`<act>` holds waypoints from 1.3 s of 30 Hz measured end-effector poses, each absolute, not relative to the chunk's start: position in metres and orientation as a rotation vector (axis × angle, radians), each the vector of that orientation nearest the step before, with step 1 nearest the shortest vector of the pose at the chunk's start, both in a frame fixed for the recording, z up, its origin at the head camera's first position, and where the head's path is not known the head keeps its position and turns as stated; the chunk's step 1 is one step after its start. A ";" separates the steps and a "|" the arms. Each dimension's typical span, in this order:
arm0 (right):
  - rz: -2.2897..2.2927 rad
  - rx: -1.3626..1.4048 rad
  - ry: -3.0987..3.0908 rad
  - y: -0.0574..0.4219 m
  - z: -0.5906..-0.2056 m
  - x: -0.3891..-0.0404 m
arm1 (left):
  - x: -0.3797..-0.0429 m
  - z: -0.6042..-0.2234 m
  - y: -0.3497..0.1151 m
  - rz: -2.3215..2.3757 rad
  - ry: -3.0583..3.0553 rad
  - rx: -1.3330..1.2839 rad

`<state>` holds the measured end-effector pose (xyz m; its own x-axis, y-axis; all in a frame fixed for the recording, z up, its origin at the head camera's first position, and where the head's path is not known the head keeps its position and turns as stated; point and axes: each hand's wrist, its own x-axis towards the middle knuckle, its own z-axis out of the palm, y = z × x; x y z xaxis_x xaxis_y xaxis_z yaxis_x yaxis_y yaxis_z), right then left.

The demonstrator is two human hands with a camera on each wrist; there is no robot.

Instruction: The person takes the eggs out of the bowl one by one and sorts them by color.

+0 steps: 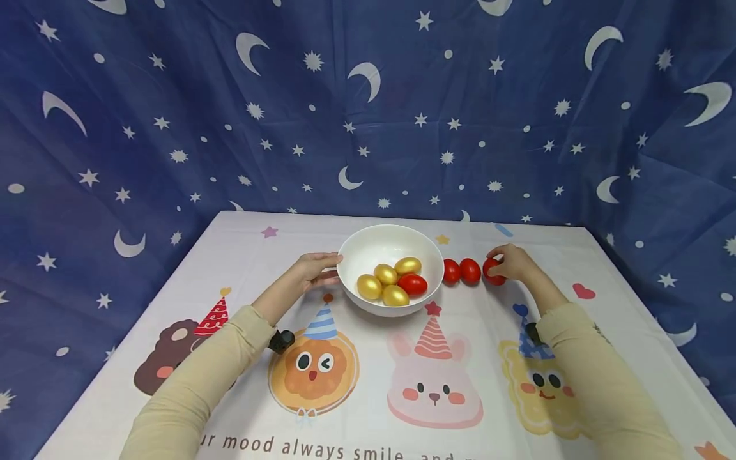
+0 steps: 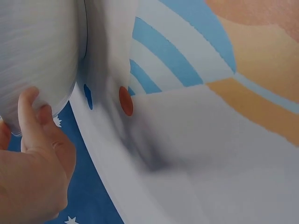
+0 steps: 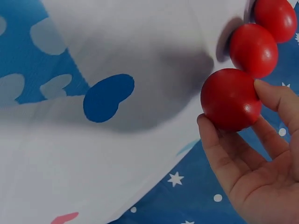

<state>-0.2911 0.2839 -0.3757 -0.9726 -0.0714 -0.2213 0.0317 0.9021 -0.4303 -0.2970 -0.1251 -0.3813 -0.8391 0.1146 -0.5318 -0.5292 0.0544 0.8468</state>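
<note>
Pinching a red egg [image 3: 228, 99] between thumb and fingertips of the right hand [image 1: 513, 260]; touching the white bowl [image 1: 368, 250], set between both hands, with the left hand [image 1: 316, 269], fingers nearly straight; best pinching lightly, not nudging two other red eggs [image 1: 470, 272] just left of the right hand, and bracing without tipping.

You're in a curtained-off set-up, staged-looking, type of rm. or bldg. unclear, navy moon-and-star-print curtain [image 1: 397, 121] on far side plus L & R, white cartoon-print tablecloth [image 1: 372, 348] before you
</note>
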 end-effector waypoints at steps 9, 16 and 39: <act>-0.669 0.002 2.768 0.283 -0.378 -0.300 | -0.290 -0.377 -0.125 1.861 1.875 -0.390; -0.655 0.042 2.735 0.282 -0.380 -0.301 | -0.286 -0.378 -0.126 1.882 1.873 -0.342; -0.610 -0.032 2.691 0.287 -0.376 -0.301 | -0.290 -0.377 -0.124 1.836 1.896 -0.430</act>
<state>-0.3012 0.2871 -0.3757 -0.9277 -0.1039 -0.3585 0.0609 0.9055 -0.4200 -0.2897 -0.1244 -0.3775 -0.8437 0.0938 -0.5285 -0.5252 0.0586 0.8489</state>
